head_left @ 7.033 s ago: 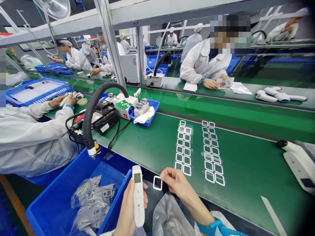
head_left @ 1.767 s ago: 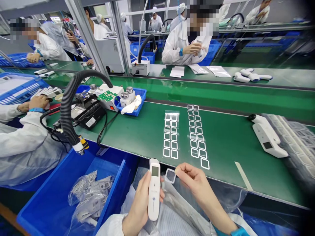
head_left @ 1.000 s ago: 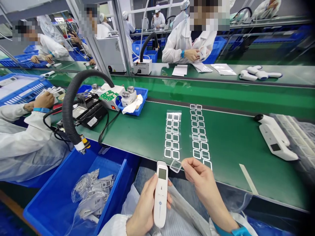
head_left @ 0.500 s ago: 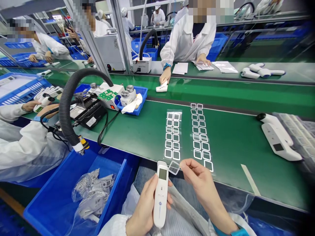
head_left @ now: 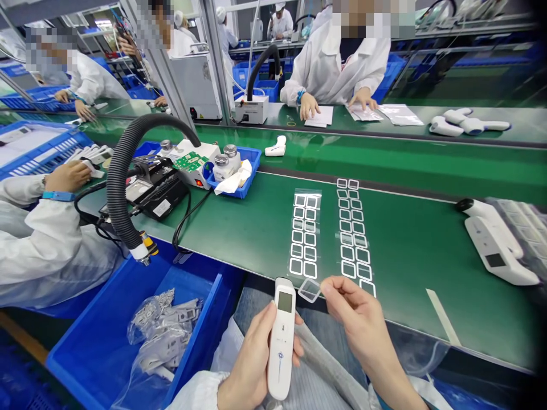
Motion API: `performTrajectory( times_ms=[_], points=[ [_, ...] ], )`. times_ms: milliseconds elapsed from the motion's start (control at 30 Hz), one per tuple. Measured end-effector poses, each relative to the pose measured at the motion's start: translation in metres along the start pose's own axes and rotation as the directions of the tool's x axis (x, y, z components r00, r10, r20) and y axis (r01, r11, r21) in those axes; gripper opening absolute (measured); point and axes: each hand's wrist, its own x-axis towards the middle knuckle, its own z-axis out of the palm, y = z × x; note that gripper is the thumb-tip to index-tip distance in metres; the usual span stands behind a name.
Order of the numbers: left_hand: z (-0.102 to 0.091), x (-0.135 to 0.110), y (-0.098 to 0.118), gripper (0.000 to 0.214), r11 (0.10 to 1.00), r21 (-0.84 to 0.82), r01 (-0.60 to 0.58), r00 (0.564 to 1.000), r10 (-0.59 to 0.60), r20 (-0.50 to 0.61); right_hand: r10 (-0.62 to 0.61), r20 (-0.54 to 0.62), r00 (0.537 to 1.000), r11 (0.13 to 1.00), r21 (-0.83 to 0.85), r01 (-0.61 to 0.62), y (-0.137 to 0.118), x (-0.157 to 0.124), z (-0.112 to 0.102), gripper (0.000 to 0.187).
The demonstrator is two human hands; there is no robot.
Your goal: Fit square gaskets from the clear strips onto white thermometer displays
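white handheld device (head_left: pixel 281 341) in left hand (head_left: pixel 250 360), grey screen (head_left: pixel 285 302) showing, pale-framed clear panel (head_left: pixel 309 290), tilted in right hand (head_left: pixel 358 310)

My right hand (head_left: pixel 356 322) now holds the window frame (head_left: pixel 308 291) slanted and near the head of the white handset (head_left: pixel 281 339) in my left hand (head_left: pixel 252 356); seven seconds ago I had it straighter and lower, level with the screen. Its border, bright white then, now looks grey and see-through. The lone frame above the left sheet's pairs (head_left: pixel 310 226) is gone, while the right group has an extra frame (head_left: pixel 367 287) at its near end. Half a second ago a co-worker's hand (head_left: pixel 309 107) gripped a white device (head_left: pixel 276 147); now that lies free on the green belt (head_left: pixel 384 156), and the hand touches white paper (head_left: pixel 322 117).
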Motion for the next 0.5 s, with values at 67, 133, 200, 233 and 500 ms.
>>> performTrajectory(
  times_ms=[67, 133, 200, 233, 500],
  points=[
    [0.000, -0.001, 0.001, 0.070, 1.000, -0.002, -0.002, 1.000, 0.002, 0.003, -0.007, -0.014, 1.000, 1.000, -0.004, 0.007, -0.001, -0.001, -0.001, 0.029],
    [-0.001, -0.002, 0.001, 0.070, 1.000, -0.003, -0.004, 1.000, 0.004, -0.002, -0.003, -0.017, 1.000, 1.000, -0.007, 0.003, 0.000, -0.002, 0.001, 0.030],
    [-0.001, -0.002, 0.001, 0.069, 1.000, -0.001, -0.005, 1.000, 0.005, 0.000, 0.006, -0.010, 1.000, 1.000, -0.004, -0.007, 0.002, -0.002, 0.002, 0.031],
    [-0.001, -0.002, 0.001, 0.068, 1.000, -0.003, -0.005, 1.000, 0.005, 0.002, 0.010, -0.007, 1.000, 1.000, 0.002, -0.010, 0.003, -0.001, 0.002, 0.031],
    [0.002, -0.004, 0.003, 0.072, 1.000, -0.013, -0.003, 1.000, 0.003, -0.031, -0.060, -0.133, 0.989, 0.995, 0.076, 0.071, 0.009, 0.010, 0.014, 0.028]
  ],
)
